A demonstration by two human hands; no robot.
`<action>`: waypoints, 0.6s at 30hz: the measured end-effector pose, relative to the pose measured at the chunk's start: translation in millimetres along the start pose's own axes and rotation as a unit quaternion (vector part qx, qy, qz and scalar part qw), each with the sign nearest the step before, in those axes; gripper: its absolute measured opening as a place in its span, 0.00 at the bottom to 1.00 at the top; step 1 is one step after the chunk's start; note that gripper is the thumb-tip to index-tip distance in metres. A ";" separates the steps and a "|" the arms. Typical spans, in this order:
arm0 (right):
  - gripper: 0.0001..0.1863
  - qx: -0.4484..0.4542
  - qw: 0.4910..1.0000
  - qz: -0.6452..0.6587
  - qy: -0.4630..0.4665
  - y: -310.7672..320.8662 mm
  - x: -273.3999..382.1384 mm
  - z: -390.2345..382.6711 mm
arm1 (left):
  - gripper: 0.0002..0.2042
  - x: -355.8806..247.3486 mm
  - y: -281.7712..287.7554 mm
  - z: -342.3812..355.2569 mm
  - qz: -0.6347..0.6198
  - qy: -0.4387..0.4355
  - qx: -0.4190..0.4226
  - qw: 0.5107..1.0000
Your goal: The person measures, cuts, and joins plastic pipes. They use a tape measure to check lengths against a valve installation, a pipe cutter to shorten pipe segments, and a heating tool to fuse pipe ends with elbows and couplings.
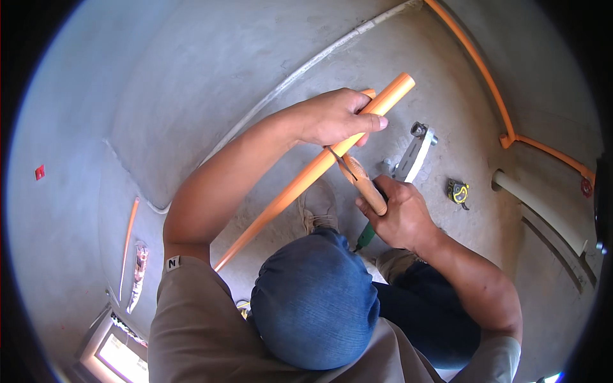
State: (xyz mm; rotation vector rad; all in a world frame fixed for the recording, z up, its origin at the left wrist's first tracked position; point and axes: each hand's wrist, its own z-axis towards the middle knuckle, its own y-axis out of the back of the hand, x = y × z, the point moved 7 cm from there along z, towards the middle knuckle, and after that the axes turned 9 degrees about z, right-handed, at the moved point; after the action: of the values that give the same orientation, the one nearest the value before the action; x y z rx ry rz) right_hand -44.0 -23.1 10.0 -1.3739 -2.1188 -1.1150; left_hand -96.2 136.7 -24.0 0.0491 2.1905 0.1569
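My left hand (341, 118) is wrapped round a long orange pipe (306, 175), thumb on top, near its upper right end. Another orange piece (369, 93) shows just behind those fingers. In my right hand (402, 217) is a hand tool with an orange-brown grip (367, 191); its thin dark metal edge meets the pipe below my left hand. My right fingers partly hide the tool, so its exact kind is unclear. Past this hand on the floor lies a flat silver metal tool (412, 156) with round heads. A green handle (365, 236) shows below my right hand, roughly in line with it.
A yellow-and-black tape measure (457, 193) lies on the floor at right. Orange piping (479, 60) follows the far right wall edge. A pale pipe (539, 207) sticks out at right. A thin orange pipe (129, 236) is at left. My shoe (317, 203) is below the pipe.
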 end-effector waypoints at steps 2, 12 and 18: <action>0.16 0.005 1.000 0.005 0.008 -5.8 -5.6 0.0 | 0.19 -1.6 -1.0 3.1 -0.003 -0.014 -0.001 1.000; 0.14 -0.026 0.999 0.023 0.038 -12.6 -11.5 5.1 | 0.18 9.4 5.1 14.4 -0.074 -0.054 -0.043 0.995; 0.17 0.066 0.997 0.027 -0.015 -28.2 -23.2 15.7 | 0.18 88.8 50.6 -23.2 -0.113 -0.003 -0.083 0.990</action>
State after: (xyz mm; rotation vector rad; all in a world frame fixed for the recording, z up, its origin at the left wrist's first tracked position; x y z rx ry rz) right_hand -57.0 -30.2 -26.9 -1.3861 -2.1207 -0.9226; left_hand -168.2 192.9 -75.5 -0.2911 2.1509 0.2092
